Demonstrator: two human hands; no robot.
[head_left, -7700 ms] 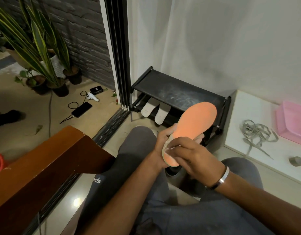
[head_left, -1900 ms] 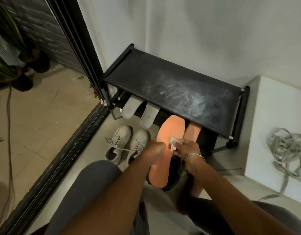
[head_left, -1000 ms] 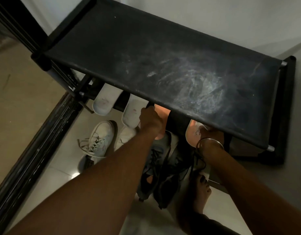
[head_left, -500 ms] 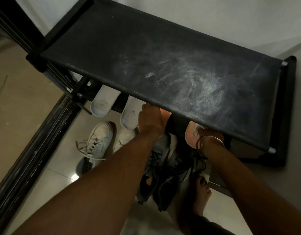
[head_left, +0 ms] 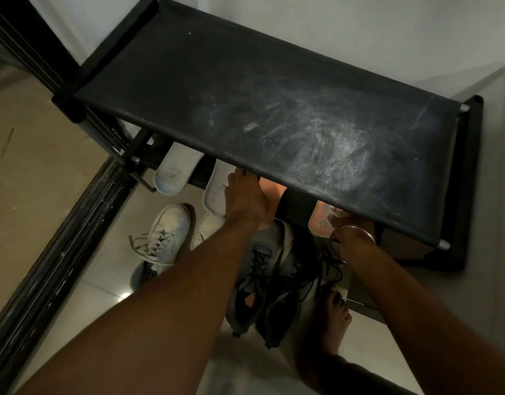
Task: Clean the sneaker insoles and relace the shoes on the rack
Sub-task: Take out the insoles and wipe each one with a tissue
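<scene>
The black shoe rack has a dusty top shelf. Two white insoles lean out from its lower shelf. My left hand reaches under the top shelf and lies on an orange insole, fingers curled around it. A second orange insole pokes out further right. My right hand, with a metal bangle on the wrist, touches it, and its fingers are hidden beneath the shelf. White sneakers and dark sneakers with loose black laces stand on the floor in front.
A black sliding-door track runs along the left. The wall stands right behind the rack. A white raised ledge borders the rack on the right. My bare foot rests on the tiles beside the dark sneakers.
I have leaned in over the rack and both hands have taken the orange insole under the top shelf. Over the last half second the hands stay nearly still.
</scene>
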